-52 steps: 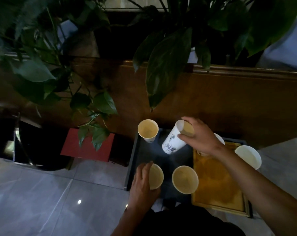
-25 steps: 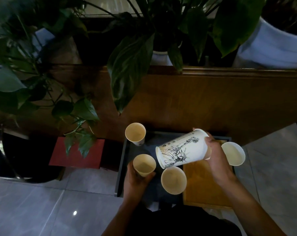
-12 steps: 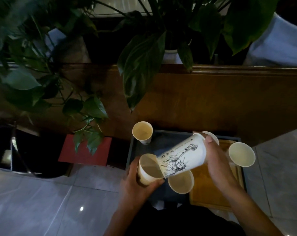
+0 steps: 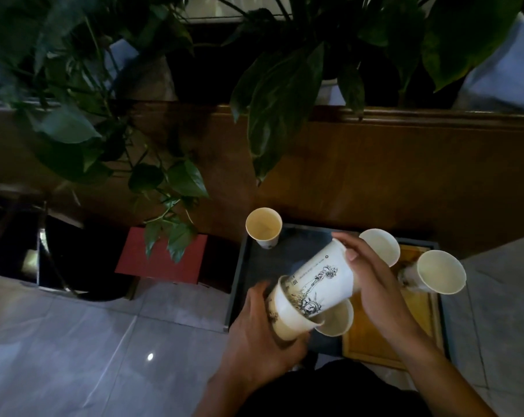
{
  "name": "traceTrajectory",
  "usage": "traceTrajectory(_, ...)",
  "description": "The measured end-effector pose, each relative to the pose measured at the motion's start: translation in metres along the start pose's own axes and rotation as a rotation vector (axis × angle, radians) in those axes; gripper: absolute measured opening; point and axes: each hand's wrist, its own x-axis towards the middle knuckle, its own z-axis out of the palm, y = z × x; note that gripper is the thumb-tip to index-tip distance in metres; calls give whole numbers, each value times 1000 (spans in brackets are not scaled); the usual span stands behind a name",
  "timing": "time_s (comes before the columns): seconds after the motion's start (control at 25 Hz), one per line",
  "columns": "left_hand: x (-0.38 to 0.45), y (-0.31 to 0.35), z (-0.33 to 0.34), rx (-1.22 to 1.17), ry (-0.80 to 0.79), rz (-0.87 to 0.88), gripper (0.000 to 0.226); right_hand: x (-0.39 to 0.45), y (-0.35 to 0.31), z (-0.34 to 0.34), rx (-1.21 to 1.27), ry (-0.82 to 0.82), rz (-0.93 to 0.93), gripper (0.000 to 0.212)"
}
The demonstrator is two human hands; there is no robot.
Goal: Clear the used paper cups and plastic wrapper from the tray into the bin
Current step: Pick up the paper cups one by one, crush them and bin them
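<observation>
My right hand (image 4: 372, 284) holds a white paper cup with a black statue print (image 4: 320, 278), tilted down to the left. Its lower end sits inside a second paper cup (image 4: 284, 319) that my left hand (image 4: 254, 335) grips from below. Both are above the dark tray (image 4: 239, 272). Other cups stand on the tray: one at the far left corner (image 4: 263, 230), one just under the held pair (image 4: 337, 322), one behind my right hand (image 4: 381, 245) and one at the right (image 4: 439, 275). I see no plastic wrapper.
A wooden board (image 4: 375, 341) lies in the tray's right half. A red box (image 4: 161, 255) sits left of the tray, and a dark bin (image 4: 74, 260) stands further left. Plant leaves (image 4: 278, 109) hang over the wooden ledge (image 4: 405, 164). Pale floor tiles (image 4: 74, 356) spread at lower left.
My right hand lifted the printed cup off the tray, tipped it sideways and slid its end into the cup that my left hand raised.
</observation>
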Motion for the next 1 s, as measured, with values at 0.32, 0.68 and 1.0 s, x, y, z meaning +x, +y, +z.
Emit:
traceTrajectory(0.32, -4, -2, -9, 65, 19, 44, 87, -12, 11, 14, 15, -149, 0, 35)
traceTrajectory(0.68, -8, 1, -11, 14, 38, 45, 87, -19, 13, 22, -47, -222, -40, 48)
traceTrajectory(1.0, -11, 5, -12, 2, 57, 43, 87, -26, 12, 29, -128, -276, -86, 44)
